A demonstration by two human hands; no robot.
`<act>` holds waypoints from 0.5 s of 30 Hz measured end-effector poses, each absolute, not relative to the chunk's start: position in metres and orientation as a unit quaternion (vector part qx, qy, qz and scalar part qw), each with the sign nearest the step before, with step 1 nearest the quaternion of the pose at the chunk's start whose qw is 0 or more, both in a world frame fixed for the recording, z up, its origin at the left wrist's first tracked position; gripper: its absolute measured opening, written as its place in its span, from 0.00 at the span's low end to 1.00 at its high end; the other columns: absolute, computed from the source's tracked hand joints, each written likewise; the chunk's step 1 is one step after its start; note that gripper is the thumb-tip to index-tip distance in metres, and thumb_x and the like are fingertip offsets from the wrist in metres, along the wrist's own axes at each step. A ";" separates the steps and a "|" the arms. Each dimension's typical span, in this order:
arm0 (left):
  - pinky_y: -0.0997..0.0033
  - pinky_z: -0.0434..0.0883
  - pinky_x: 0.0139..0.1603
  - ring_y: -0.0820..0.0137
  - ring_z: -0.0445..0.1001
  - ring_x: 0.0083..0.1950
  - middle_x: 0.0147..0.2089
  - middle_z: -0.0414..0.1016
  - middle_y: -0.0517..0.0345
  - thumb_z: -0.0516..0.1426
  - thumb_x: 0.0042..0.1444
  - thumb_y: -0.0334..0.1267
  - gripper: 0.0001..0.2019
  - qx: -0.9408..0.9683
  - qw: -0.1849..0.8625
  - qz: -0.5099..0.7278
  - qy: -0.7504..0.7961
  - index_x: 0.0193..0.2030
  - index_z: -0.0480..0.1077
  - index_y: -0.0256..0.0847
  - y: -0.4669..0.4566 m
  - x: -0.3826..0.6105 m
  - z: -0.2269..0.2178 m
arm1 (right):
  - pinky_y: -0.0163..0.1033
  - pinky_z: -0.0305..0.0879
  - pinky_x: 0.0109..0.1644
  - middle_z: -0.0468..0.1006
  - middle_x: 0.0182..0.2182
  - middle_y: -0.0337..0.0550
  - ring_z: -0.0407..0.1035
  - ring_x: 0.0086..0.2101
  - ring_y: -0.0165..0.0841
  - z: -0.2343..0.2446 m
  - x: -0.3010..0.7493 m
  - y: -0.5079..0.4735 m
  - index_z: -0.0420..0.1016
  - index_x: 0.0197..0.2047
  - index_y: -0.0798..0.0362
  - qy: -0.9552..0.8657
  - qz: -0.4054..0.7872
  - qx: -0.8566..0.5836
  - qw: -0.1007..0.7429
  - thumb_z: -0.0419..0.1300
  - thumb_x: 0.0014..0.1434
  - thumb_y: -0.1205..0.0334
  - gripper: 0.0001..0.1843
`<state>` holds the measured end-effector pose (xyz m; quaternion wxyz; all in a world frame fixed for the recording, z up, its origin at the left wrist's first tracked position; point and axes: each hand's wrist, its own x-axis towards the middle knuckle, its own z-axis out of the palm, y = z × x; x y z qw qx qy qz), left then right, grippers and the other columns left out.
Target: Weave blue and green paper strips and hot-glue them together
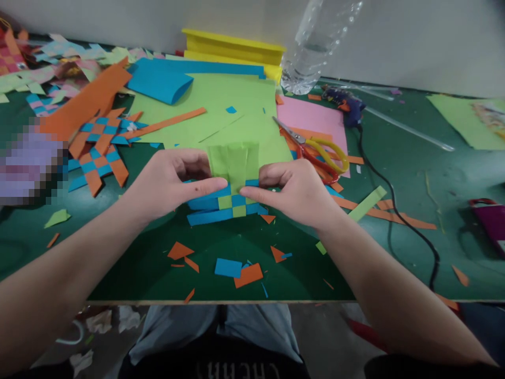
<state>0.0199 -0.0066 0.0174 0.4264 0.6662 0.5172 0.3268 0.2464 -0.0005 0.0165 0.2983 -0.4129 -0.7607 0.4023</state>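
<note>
Between my two hands, above the front part of the green table (138, 268), is a weave of blue and light green paper strips (239, 201). The green strips stand up at its top, and loose blue ends stick out to the left. My left hand (177, 176) pinches its left side, thumb in front and fingers behind. On the other side my right hand (290, 184) pinches it the same way, its thumb tip on the checkered part. The fingers behind the paper are partly hidden. Yellow-and-red scissors (323, 152) lie just beyond my right hand.
Paper sheets, light green (236, 110), blue (158, 79) and pink (311, 118), lie behind. Orange-and-blue woven pieces (100, 147) sit at left. A clear bottle (315, 47) and a glue gun (349, 105) with a black cord (382, 184) stand at back right. Scraps (248, 275) litter the front.
</note>
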 end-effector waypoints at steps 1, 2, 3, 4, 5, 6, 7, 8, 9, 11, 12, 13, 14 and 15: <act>0.67 0.78 0.33 0.63 0.81 0.35 0.30 0.81 0.61 0.67 0.48 0.47 0.10 0.666 0.438 0.320 0.512 0.29 0.77 0.45 -0.006 0.020 0.017 | 0.35 0.46 0.23 0.53 0.17 0.30 0.47 0.22 0.23 0.017 0.246 -0.001 0.55 0.17 0.51 -0.760 0.420 -0.406 0.284 0.68 0.55 0.39 0.33; 0.65 0.80 0.36 0.61 0.82 0.37 0.31 0.82 0.60 0.67 0.47 0.47 0.09 0.666 0.448 0.316 0.505 0.30 0.78 0.45 -0.006 0.021 0.017 | 0.35 0.46 0.23 0.53 0.17 0.30 0.46 0.22 0.23 0.018 0.245 -0.001 0.55 0.17 0.51 -0.760 0.435 -0.399 0.271 0.67 0.54 0.39 0.33; 0.64 0.81 0.39 0.59 0.82 0.40 0.32 0.83 0.60 0.68 0.46 0.47 0.09 0.667 0.459 0.313 0.496 0.30 0.79 0.46 -0.006 0.021 0.016 | 0.34 0.45 0.22 0.53 0.17 0.30 0.46 0.22 0.23 0.018 0.244 -0.002 0.56 0.17 0.51 -0.760 0.447 -0.393 0.261 0.68 0.54 0.39 0.33; 0.62 0.81 0.41 0.58 0.83 0.42 0.34 0.84 0.59 0.68 0.46 0.46 0.08 0.667 0.467 0.312 0.490 0.31 0.80 0.47 -0.007 0.021 0.016 | 0.34 0.46 0.22 0.53 0.17 0.30 0.46 0.22 0.23 0.018 0.243 -0.002 0.57 0.17 0.52 -0.760 0.456 -0.388 0.253 0.68 0.53 0.39 0.32; 0.62 0.81 0.42 0.57 0.83 0.43 0.35 0.85 0.59 0.68 0.46 0.45 0.07 0.667 0.472 0.310 0.485 0.31 0.81 0.47 -0.007 0.022 0.016 | 0.34 0.46 0.22 0.54 0.17 0.30 0.47 0.22 0.23 0.018 0.242 -0.003 0.58 0.17 0.52 -0.759 0.463 -0.385 0.248 0.68 0.53 0.40 0.32; 0.62 0.81 0.42 0.57 0.82 0.42 0.36 0.85 0.59 0.68 0.46 0.44 0.06 0.668 0.473 0.309 0.484 0.31 0.82 0.48 -0.007 0.022 0.017 | 0.34 0.47 0.22 0.54 0.16 0.30 0.48 0.21 0.23 0.018 0.242 -0.003 0.58 0.16 0.52 -0.756 0.470 -0.385 0.244 0.69 0.53 0.41 0.32; 0.62 0.81 0.41 0.58 0.82 0.42 0.37 0.85 0.60 0.68 0.47 0.44 0.06 0.667 0.471 0.312 0.485 0.32 0.82 0.48 -0.008 0.022 0.017 | 0.34 0.49 0.23 0.56 0.16 0.30 0.50 0.21 0.23 0.017 0.242 -0.003 0.60 0.17 0.52 -0.749 0.479 -0.387 0.244 0.69 0.53 0.42 0.30; 0.63 0.81 0.40 0.58 0.82 0.41 0.37 0.85 0.60 0.68 0.47 0.44 0.06 0.666 0.466 0.320 0.487 0.33 0.83 0.49 -0.008 0.022 0.017 | 0.33 0.53 0.23 0.60 0.17 0.31 0.54 0.21 0.23 0.016 0.242 -0.003 0.63 0.18 0.53 -0.738 0.490 -0.391 0.248 0.70 0.53 0.43 0.28; 0.63 0.81 0.38 0.59 0.82 0.40 0.38 0.85 0.61 0.68 0.48 0.44 0.07 0.663 0.458 0.330 0.492 0.35 0.83 0.49 -0.008 0.022 0.017 | 0.33 0.57 0.25 0.65 0.19 0.33 0.58 0.22 0.24 0.015 0.242 -0.003 0.68 0.20 0.53 -0.725 0.504 -0.394 0.255 0.70 0.53 0.45 0.25; 0.65 0.79 0.35 0.61 0.81 0.37 0.37 0.85 0.62 0.68 0.49 0.44 0.08 0.656 0.434 0.350 0.509 0.36 0.83 0.48 -0.009 0.021 0.018 | 0.34 0.65 0.29 0.76 0.24 0.37 0.68 0.26 0.28 0.013 0.244 -0.002 0.76 0.27 0.54 -0.700 0.525 -0.400 0.272 0.71 0.52 0.48 0.18; 0.66 0.79 0.34 0.62 0.81 0.36 0.36 0.85 0.62 0.68 0.49 0.44 0.07 0.652 0.420 0.357 0.521 0.35 0.83 0.48 -0.009 0.020 0.018 | 0.35 0.67 0.31 0.78 0.26 0.38 0.71 0.28 0.29 0.012 0.245 -0.001 0.77 0.29 0.54 -0.695 0.526 -0.405 0.275 0.71 0.52 0.49 0.17; 0.67 0.77 0.33 0.63 0.80 0.35 0.35 0.85 0.63 0.69 0.49 0.44 0.07 0.647 0.405 0.362 0.534 0.34 0.83 0.47 -0.009 0.019 0.019 | 0.35 0.67 0.31 0.79 0.27 0.39 0.72 0.28 0.30 0.011 0.245 -0.001 0.77 0.29 0.54 -0.696 0.521 -0.411 0.274 0.72 0.52 0.49 0.16; 0.68 0.76 0.32 0.64 0.79 0.35 0.35 0.84 0.64 0.69 0.50 0.44 0.07 0.645 0.392 0.365 0.546 0.34 0.83 0.47 -0.009 0.018 0.019 | 0.35 0.67 0.30 0.79 0.26 0.39 0.73 0.28 0.31 0.011 0.246 -0.001 0.77 0.28 0.54 -0.699 0.517 -0.416 0.268 0.72 0.52 0.50 0.16; 0.69 0.76 0.32 0.64 0.79 0.36 0.36 0.84 0.65 0.68 0.51 0.45 0.07 0.644 0.382 0.369 0.550 0.34 0.82 0.46 -0.009 0.018 0.019 | 0.34 0.66 0.28 0.79 0.25 0.39 0.74 0.27 0.31 0.010 0.246 0.000 0.76 0.27 0.54 -0.701 0.515 -0.420 0.259 0.71 0.52 0.50 0.17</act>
